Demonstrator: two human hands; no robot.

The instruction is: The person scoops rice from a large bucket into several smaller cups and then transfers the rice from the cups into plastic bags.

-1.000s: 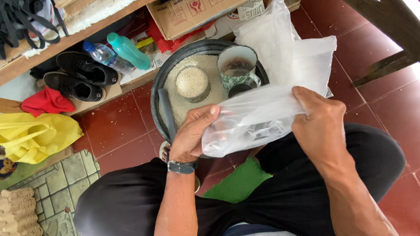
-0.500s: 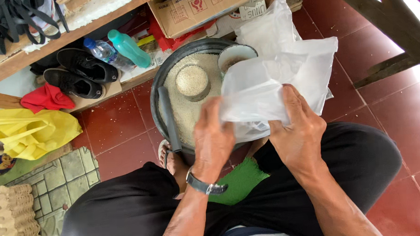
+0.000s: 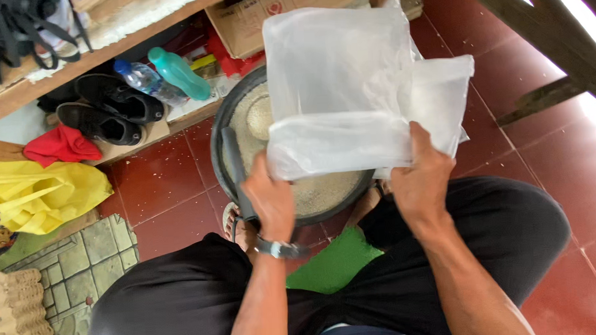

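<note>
I see the clear plastic bag (image 3: 338, 87) now raised and spread flat over the round dark metal pan (image 3: 225, 134), hiding the cup seen earlier; my left hand (image 3: 271, 198) and right hand (image 3: 420, 180) both grip its lower edge.

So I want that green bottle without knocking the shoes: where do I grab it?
Probably around the green bottle's body, coming from the right, the basin side. It lies on its side, cap toward the clear bottle, with the shoes further left.
</note>
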